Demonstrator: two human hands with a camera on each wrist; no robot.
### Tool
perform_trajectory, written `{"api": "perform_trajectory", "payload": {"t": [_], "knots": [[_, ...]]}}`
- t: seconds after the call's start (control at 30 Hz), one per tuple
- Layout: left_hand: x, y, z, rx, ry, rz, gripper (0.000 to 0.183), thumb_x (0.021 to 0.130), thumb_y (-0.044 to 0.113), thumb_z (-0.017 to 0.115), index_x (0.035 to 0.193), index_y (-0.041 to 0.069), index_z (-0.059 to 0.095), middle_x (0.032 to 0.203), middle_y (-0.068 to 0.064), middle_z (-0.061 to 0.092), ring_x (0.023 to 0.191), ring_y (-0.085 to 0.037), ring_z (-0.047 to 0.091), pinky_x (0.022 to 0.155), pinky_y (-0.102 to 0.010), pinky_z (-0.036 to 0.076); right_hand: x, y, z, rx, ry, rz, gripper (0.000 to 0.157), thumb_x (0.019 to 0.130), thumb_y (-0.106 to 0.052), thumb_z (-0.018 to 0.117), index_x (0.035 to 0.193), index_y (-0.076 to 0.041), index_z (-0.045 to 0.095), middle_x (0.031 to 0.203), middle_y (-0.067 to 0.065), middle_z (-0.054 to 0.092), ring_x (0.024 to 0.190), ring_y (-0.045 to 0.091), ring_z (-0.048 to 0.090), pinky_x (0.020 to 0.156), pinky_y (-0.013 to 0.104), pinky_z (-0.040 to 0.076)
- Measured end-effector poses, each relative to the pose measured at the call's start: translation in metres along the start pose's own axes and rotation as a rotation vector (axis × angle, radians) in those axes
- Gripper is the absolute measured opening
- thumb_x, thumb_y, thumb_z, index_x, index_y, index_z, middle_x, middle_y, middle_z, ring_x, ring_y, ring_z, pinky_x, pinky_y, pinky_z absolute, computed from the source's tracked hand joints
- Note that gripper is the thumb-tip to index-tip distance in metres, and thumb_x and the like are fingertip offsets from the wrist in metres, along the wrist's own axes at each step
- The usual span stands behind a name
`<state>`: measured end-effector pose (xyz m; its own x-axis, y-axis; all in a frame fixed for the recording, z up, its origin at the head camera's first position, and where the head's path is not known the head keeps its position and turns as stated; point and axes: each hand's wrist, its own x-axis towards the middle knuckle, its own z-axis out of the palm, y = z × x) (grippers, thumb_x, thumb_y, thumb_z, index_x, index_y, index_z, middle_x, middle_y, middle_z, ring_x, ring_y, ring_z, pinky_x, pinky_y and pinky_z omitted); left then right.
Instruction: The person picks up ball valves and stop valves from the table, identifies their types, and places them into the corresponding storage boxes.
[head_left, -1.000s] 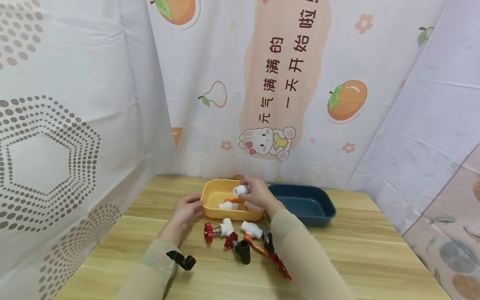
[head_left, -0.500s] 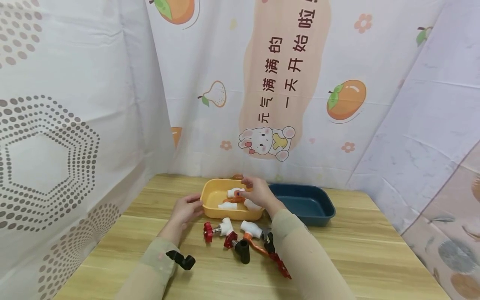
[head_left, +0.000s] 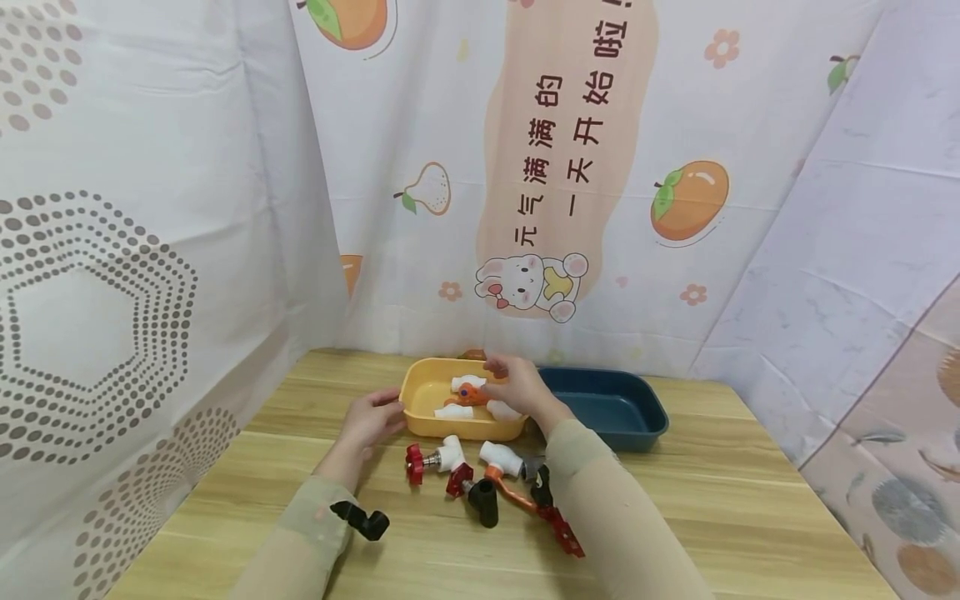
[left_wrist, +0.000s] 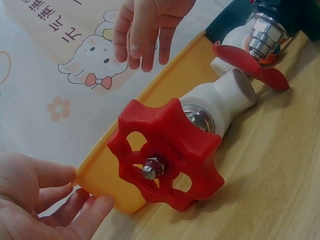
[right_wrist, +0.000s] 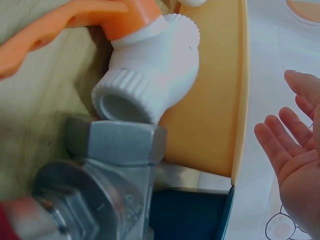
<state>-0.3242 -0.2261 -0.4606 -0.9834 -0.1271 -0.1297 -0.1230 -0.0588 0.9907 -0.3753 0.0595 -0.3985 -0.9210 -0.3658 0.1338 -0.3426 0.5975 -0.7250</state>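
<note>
My left hand [head_left: 372, 419] rests at the left end of the yellow bin [head_left: 418, 427], index fingertip and thumb touching its outer corner in the left wrist view. Over the bin's right side is my right hand [head_left: 519, 385], holding nothing, its fingers relaxed and apart in the right wrist view. Beneath its fingertips lies a white ball valve [head_left: 467, 382] with an orange handle [head_left: 472, 396] bearing a blue dot. Another white valve [head_left: 453, 412] lies along the bin's front, and a third white piece [head_left: 502, 410] sits partly hidden near the right wrist.
A dark blue bin [head_left: 641, 417] stands right of the yellow one. In front lie a white valve with a red handwheel [head_left: 415, 464], a black valve [head_left: 486, 504], an orange-levered white ball valve [head_left: 501, 458] and a metal valve [right_wrist: 115, 175]. Curtains [head_left: 390, 292] hang behind the table.
My right hand has lowered a white ball valve into the yellow bin and let go of it. The left hand has stayed at the bin's left end.
</note>
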Motion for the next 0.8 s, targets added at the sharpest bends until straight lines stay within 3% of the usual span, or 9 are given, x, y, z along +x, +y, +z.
{"api": "perform_trajectory", "payload": {"t": [0.2,0.43,0.8], "knots": [[0.001,-0.001,0.000,-0.005,-0.001,0.001,0.046,0.100,0.001,0.059,0.145,-0.005,0.050,0.143,-0.028,0.051,0.127,-0.041,0.055,0.094,-0.041,0.056,-0.002,-0.002,-0.009,0.024,-0.010,0.031,0.047,0.091,-0.028,0.079,0.133,-0.015,0.065,0.131,0.008,0.063,0.121,0.027,0.057,0.094,0.046,0.056],[0.001,-0.002,0.000,0.002,0.000,0.000,0.046,0.101,0.002,0.059,0.146,-0.005,0.049,0.144,-0.028,0.050,0.127,-0.040,0.055,0.094,-0.040,0.056,-0.005,-0.009,-0.022,0.016,0.000,-0.043,0.045,0.090,-0.022,0.080,0.131,-0.012,0.065,0.132,0.009,0.064,0.121,0.029,0.059,0.102,0.048,0.050],[0.000,-0.001,0.001,0.004,0.006,0.003,0.046,0.101,0.001,0.059,0.145,-0.005,0.050,0.143,-0.027,0.051,0.127,-0.040,0.056,0.095,-0.041,0.056,-0.012,-0.016,-0.040,-0.021,-0.026,-0.104,0.046,0.091,-0.023,0.080,0.133,-0.013,0.064,0.132,0.005,0.064,0.125,0.030,0.058,0.102,0.049,0.051]]}}
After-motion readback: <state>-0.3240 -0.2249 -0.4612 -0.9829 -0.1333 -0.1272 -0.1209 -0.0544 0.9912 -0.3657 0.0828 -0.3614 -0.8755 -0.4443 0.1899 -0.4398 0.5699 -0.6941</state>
